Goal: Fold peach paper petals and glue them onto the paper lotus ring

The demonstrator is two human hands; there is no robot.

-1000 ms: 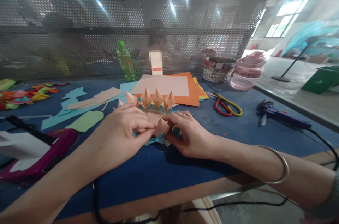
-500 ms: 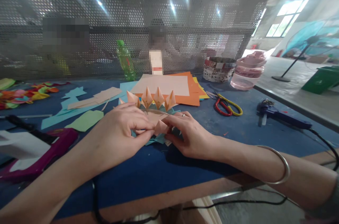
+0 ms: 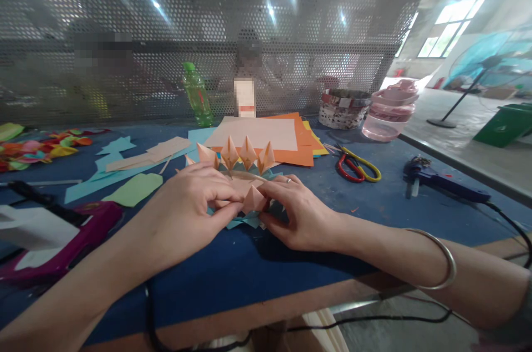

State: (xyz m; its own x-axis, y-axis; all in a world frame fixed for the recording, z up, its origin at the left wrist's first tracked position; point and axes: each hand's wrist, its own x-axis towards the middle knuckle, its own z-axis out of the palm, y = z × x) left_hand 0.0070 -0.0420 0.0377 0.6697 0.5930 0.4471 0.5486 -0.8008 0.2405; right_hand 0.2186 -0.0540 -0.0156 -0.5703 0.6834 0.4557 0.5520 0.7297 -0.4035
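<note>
Fingers of both hands [image 3: 226, 195] pinch a peach paper point [image 3: 253, 200].

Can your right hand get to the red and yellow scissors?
Probably yes. The right hand is close to the scissors, with only the blue table between them. It is pressing on the folded paper now, though, so it would probably have to let go first.

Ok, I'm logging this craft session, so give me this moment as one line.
left hand: touching peach paper point | right hand: touching it too | teal folded paper: beneath | orange card sheets: beyond
</note>
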